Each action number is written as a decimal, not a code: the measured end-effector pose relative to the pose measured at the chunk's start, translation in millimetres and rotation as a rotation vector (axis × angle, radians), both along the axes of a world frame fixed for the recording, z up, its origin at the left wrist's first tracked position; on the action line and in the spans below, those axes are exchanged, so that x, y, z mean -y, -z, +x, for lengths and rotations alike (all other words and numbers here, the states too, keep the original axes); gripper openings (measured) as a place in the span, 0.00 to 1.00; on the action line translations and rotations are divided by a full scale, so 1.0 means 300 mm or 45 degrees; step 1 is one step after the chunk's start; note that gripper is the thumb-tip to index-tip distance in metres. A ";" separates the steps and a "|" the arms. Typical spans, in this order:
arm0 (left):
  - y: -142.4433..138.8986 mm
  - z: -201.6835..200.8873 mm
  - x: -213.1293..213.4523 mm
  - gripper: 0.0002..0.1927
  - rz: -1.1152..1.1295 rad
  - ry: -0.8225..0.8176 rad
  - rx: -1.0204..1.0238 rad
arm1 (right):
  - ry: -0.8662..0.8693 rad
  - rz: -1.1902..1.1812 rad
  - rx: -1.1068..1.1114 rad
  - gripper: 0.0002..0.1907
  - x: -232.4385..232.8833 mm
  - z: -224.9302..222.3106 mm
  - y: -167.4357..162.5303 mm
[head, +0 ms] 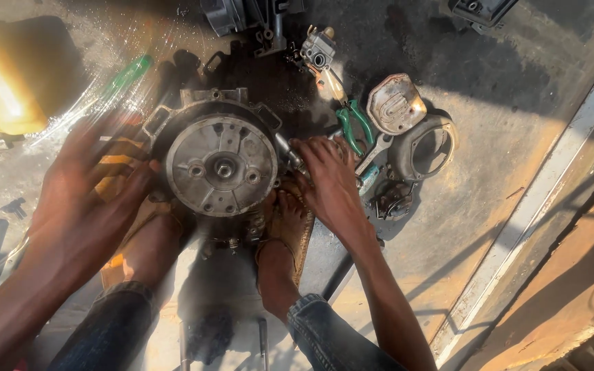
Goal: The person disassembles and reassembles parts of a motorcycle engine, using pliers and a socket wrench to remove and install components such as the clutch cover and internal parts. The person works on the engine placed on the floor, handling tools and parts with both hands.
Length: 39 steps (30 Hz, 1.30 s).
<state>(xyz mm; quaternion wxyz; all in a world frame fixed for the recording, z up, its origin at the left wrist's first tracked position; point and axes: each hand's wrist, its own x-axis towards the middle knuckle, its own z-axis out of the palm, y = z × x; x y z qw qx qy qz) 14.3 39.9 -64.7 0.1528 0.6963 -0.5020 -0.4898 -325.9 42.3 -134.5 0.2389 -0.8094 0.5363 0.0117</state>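
A small engine block with a round grey flywheel point(221, 165) stands on the oily ground between my two feet. My left hand point(87, 196) rests flat against the engine's left side, fingers spread. On the right edge of the flywheel my right hand point(328, 178) closes its fingers on a metal socket wrench point(289, 152). My right foot in a brown sandal point(290, 230) presses against the engine's lower right.
Green-handled pliers point(355, 124), a spanner point(374, 152), a metal cover plate point(394, 103), a round housing point(424, 148) and a carburettor point(319, 51) lie to the right and behind. A green screwdriver point(128, 74) lies at the back left. A metal rail point(537, 199) runs along the right.
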 end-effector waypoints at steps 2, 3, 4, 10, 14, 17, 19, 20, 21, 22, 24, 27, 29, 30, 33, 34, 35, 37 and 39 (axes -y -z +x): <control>-0.021 0.005 0.003 0.27 -0.070 -0.011 0.080 | -0.010 0.123 -0.036 0.30 0.032 -0.002 0.012; -0.023 0.006 0.010 0.27 -0.091 -0.020 0.074 | -0.026 0.041 0.007 0.29 0.039 -0.007 0.008; -0.028 0.006 0.015 0.27 -0.109 -0.033 0.067 | -0.047 -0.037 0.050 0.28 0.041 -0.011 -0.002; -0.097 -0.011 0.018 0.21 -0.141 0.226 0.438 | 0.584 0.292 0.471 0.24 -0.018 0.008 -0.150; -0.123 -0.067 0.038 0.15 -0.655 0.241 -0.196 | 0.699 0.444 0.748 0.23 -0.055 0.056 -0.257; -0.131 -0.101 0.034 0.18 -0.576 0.391 -0.214 | 0.787 0.499 0.822 0.22 -0.075 0.081 -0.320; -0.125 -0.107 0.034 0.21 -0.633 0.493 -0.183 | 0.775 0.436 0.736 0.22 -0.088 0.091 -0.351; -0.121 -0.110 0.036 0.22 -0.662 0.543 -0.167 | 0.768 0.403 0.694 0.22 -0.094 0.093 -0.363; -0.118 -0.111 0.038 0.25 -0.730 0.599 -0.080 | 0.742 0.388 0.718 0.22 -0.101 0.095 -0.375; -0.115 -0.114 0.042 0.28 -0.797 0.654 0.010 | 0.716 0.372 0.744 0.23 -0.108 0.095 -0.386; -0.110 -0.127 0.054 0.33 -0.804 0.799 0.016 | 0.642 0.319 0.754 0.23 -0.120 0.095 -0.403; -0.109 -0.186 0.071 0.36 -0.648 0.945 -0.270 | 0.512 0.225 0.713 0.22 -0.133 0.090 -0.426; -0.120 -0.218 0.068 0.31 -0.591 0.884 -0.475 | 0.432 0.177 0.717 0.20 -0.141 0.091 -0.434; -0.125 -0.222 0.067 0.32 -0.572 0.874 -0.501 | 0.497 0.214 0.712 0.19 -0.145 0.093 -0.437; -0.138 -0.220 0.063 0.37 -0.511 0.838 -0.573 | 0.605 0.290 0.705 0.17 -0.152 0.108 -0.440; -0.142 -0.217 0.061 0.39 -0.490 0.825 -0.598 | 0.589 0.289 0.705 0.16 -0.153 0.113 -0.442; -0.145 -0.214 0.059 0.41 -0.468 0.812 -0.622 | 0.571 0.290 0.707 0.15 -0.151 0.118 -0.443; -0.146 -0.207 0.056 0.38 -0.354 0.753 -0.694 | 0.583 0.343 0.739 0.15 -0.145 0.126 -0.446; -0.143 -0.203 0.057 0.39 -0.263 0.740 -0.727 | 0.578 0.384 0.756 0.15 -0.134 0.132 -0.452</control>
